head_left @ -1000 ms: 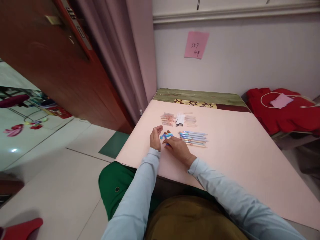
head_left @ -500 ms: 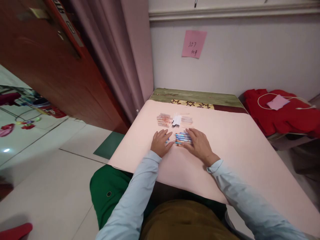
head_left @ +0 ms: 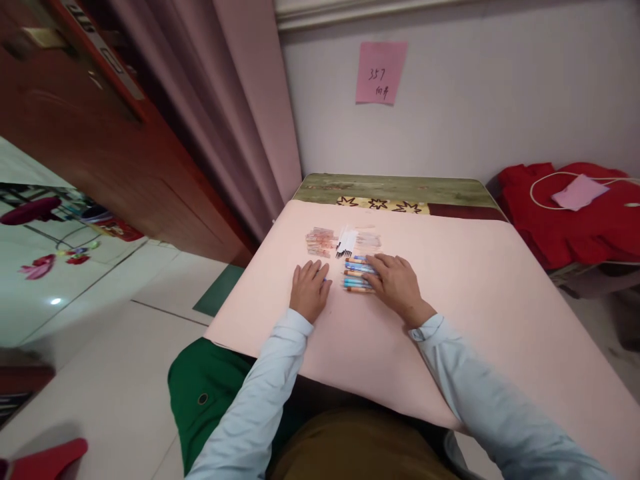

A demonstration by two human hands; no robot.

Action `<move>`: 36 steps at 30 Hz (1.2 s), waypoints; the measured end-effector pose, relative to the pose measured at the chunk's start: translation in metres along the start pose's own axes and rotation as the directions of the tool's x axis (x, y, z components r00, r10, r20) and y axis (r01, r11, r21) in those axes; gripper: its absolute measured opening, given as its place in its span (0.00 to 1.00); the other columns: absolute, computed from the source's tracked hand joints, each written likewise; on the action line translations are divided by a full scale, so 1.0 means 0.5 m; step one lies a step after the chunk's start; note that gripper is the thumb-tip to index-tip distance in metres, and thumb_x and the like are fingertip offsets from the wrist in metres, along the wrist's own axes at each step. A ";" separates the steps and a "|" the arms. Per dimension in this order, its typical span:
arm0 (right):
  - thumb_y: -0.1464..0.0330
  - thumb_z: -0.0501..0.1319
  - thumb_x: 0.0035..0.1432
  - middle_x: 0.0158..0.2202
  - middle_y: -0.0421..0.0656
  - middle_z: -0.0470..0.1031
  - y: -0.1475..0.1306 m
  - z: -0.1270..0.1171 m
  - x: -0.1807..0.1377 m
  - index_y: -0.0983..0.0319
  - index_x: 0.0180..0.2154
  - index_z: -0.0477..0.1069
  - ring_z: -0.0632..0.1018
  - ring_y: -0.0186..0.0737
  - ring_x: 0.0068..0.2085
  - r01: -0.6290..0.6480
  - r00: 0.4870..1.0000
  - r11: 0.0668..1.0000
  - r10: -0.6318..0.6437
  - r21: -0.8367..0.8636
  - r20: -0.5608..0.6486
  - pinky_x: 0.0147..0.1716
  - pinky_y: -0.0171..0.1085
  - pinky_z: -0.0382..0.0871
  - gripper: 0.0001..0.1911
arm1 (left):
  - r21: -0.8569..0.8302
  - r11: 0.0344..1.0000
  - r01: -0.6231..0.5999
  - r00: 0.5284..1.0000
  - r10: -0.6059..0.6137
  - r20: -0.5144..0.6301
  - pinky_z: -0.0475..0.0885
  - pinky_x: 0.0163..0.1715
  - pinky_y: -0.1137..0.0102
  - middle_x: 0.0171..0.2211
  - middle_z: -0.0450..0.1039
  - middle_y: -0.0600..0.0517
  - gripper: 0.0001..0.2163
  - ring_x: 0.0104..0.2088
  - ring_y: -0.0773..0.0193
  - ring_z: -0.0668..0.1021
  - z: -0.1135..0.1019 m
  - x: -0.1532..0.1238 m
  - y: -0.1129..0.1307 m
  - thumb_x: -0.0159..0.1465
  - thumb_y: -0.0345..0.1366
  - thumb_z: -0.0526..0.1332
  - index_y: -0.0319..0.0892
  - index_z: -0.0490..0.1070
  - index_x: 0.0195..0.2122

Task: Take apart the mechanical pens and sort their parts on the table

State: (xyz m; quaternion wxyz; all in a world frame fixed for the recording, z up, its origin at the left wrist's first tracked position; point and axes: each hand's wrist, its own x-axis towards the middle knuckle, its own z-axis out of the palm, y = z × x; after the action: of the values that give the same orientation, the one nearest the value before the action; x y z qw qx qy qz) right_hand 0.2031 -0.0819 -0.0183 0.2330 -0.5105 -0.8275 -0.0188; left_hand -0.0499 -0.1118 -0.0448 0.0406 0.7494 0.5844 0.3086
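A row of pens (head_left: 355,274) in blue and orange-brown lies side by side on the pale pink table cover (head_left: 380,347). My right hand (head_left: 397,285) lies flat across their right ends, fingers stretched out and touching them. To the left, my left hand (head_left: 310,292) rests palm down with its fingers extended; a bit of blue shows by its fingers, mostly hidden beneath. Beyond the hands lie thin white sticks with black tips (head_left: 346,241). On their left is a pile of clear reddish plastic pieces (head_left: 320,243), on their right a paler clear pile (head_left: 369,241).
Behind the cover, the wooden table's back edge (head_left: 320,185) meets the wall, which bears a pink note (head_left: 381,73). At the right is a red cloth (head_left: 525,200) with a white cable. A curtain (head_left: 255,107) and a brown door (head_left: 150,160) stand left.
My left hand has shifted left, away from the pens. The pens sit more spread out in a row, with more of them showing under my right hand. The camera view has turned slightly.
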 end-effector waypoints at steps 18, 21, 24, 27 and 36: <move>0.60 0.58 0.66 0.33 0.43 0.77 0.009 -0.054 -0.067 0.58 0.34 0.78 0.74 0.40 0.36 0.121 0.992 0.985 -0.124 0.124 0.019 0.37 0.38 0.60 0.13 | -0.071 0.997 -0.013 0.978 -0.002 -0.208 0.52 0.65 0.47 0.58 0.71 0.41 0.16 0.59 0.47 0.70 -0.020 -0.016 0.037 0.67 0.40 0.56 0.46 0.74 0.53; 0.62 0.62 0.63 0.39 0.44 0.77 0.004 -0.059 -0.094 0.58 0.41 0.78 0.74 0.42 0.39 0.148 0.984 0.985 -0.156 0.091 0.084 0.39 0.38 0.61 0.09 | -0.092 0.993 -0.079 0.984 0.063 -0.164 0.65 0.55 0.54 0.49 0.76 0.42 0.15 0.52 0.50 0.75 -0.012 -0.032 0.078 0.67 0.39 0.56 0.45 0.75 0.51; 0.65 0.61 0.64 0.41 0.46 0.77 -0.004 -0.055 -0.104 0.59 0.44 0.77 0.73 0.44 0.42 0.106 0.990 0.993 -0.110 0.049 0.089 0.41 0.40 0.62 0.09 | -0.131 0.976 -0.172 0.984 0.164 -0.066 0.67 0.51 0.58 0.46 0.76 0.44 0.13 0.48 0.53 0.75 0.006 -0.037 0.119 0.66 0.38 0.58 0.46 0.75 0.50; 0.65 0.57 0.67 0.38 0.46 0.76 -0.012 -0.050 -0.101 0.59 0.40 0.76 0.73 0.44 0.40 0.087 0.993 0.995 -0.090 0.048 0.071 0.41 0.40 0.62 0.10 | -0.178 0.963 -0.201 0.979 0.202 -0.013 0.67 0.50 0.58 0.46 0.76 0.45 0.13 0.49 0.54 0.74 0.020 -0.029 0.141 0.65 0.37 0.60 0.46 0.75 0.49; 0.63 0.51 0.71 0.39 0.46 0.79 -0.036 -0.035 -0.097 0.60 0.45 0.74 0.76 0.42 0.39 0.086 0.995 0.982 -0.092 0.171 0.026 0.41 0.39 0.66 0.14 | -0.455 0.889 -0.062 0.998 0.059 -0.020 0.72 0.44 0.59 0.37 0.79 0.48 0.09 0.42 0.55 0.78 0.023 -0.020 0.129 0.64 0.42 0.63 0.48 0.78 0.42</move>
State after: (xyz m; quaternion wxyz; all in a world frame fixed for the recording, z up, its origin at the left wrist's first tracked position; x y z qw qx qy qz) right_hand 0.2118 -0.1358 -0.0186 0.2605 -0.4517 -0.8518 0.0501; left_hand 0.0093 -0.1377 -0.0310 0.2035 0.7359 0.4726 0.4402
